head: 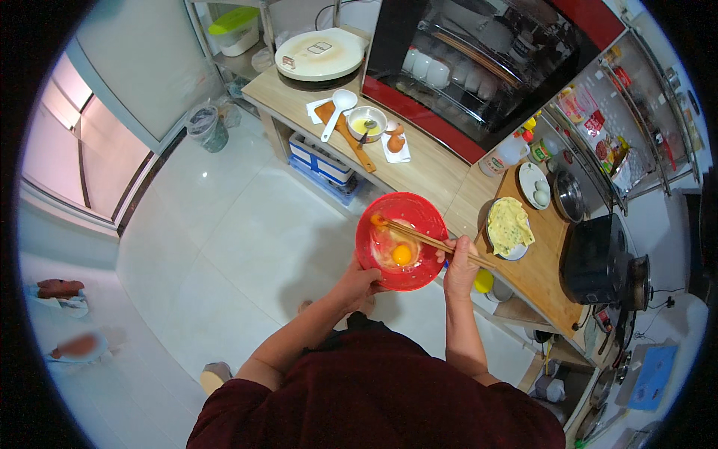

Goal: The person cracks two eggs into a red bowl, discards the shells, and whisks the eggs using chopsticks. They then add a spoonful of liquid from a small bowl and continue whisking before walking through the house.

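Note:
My left hand [360, 283] grips the lower left rim of a red plastic bowl [435, 224], held above the floor in front of me. In the bowl lie egg white and a whole egg yolk [401, 255]; a smaller orange piece is at the chopsticks' tips. My right hand [460, 268], at the bowl's right side, is closed around wooden chopsticks [420, 236] that reach into the bowl. On the counter beyond, a small bowl [382, 116] holds yellow liquid and a spoon. Brown eggshells [396, 143] rest on a paper napkin beside it.
A white ladle [336, 112] and a wooden spatula [359, 151] lie near a white round electric griddle [320, 53]. To the right, a plate of flat egg pancake [507, 227], a plate with pale eggs [525, 174], a metal bowl [569, 196] and a black appliance [594, 261] stand on the wooden worktop.

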A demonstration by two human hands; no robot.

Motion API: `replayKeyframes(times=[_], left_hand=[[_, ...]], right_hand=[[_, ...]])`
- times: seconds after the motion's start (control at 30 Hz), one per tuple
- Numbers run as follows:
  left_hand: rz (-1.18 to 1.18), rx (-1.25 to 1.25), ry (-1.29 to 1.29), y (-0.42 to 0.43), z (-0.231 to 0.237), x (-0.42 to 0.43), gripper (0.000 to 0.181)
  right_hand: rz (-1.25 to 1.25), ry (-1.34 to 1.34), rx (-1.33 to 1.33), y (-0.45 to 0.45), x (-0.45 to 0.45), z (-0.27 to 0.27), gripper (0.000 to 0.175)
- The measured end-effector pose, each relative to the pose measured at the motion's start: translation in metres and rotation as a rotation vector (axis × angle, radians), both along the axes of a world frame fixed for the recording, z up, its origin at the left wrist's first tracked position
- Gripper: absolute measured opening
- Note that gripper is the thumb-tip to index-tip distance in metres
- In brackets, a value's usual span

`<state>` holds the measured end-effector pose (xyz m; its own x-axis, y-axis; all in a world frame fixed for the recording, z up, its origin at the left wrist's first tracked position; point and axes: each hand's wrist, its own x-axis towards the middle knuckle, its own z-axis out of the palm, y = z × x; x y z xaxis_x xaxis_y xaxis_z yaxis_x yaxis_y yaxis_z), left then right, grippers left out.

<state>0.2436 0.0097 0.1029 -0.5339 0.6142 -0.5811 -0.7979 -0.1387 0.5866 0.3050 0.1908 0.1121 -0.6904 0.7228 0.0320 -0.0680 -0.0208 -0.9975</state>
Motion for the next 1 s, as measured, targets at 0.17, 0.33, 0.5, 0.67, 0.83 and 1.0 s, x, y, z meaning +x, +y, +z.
replayKeyframes(times=[0.17, 0.33, 0.5, 0.67, 0.83, 1.0], left_hand=[[-0.022, 0.021, 0.03, -0.033, 0.001, -0.006, 0.058], [-0.04, 0.066, 0.073, -0.061, 0.004, -0.012, 0.058], [-0.023, 0.083, 0.072, -0.084, 0.008, -0.017, 0.059], [0.02, 0.088, 0.092, -0.1, 0.012, -0.02, 0.06], [0.028, 0.148, 0.138, -0.114, 0.011, -0.022, 0.06], [0.042, 0.121, 0.126, -0.123, 0.009, -0.022, 0.061]], right_hand=[[0.005, 0.0, 0.037, -0.028, -0.007, 0.003, 0.042], [-0.046, -0.031, 0.066, -0.053, -0.016, 0.006, 0.045], [-0.066, -0.025, 0.019, -0.069, -0.026, 0.004, 0.041], [-0.095, 0.008, -0.014, -0.083, -0.038, 0.002, 0.039], [-0.127, 0.051, -0.183, -0.091, -0.048, 0.003, 0.039], [-0.125, 0.134, -0.351, -0.093, -0.056, -0.006, 0.038]])
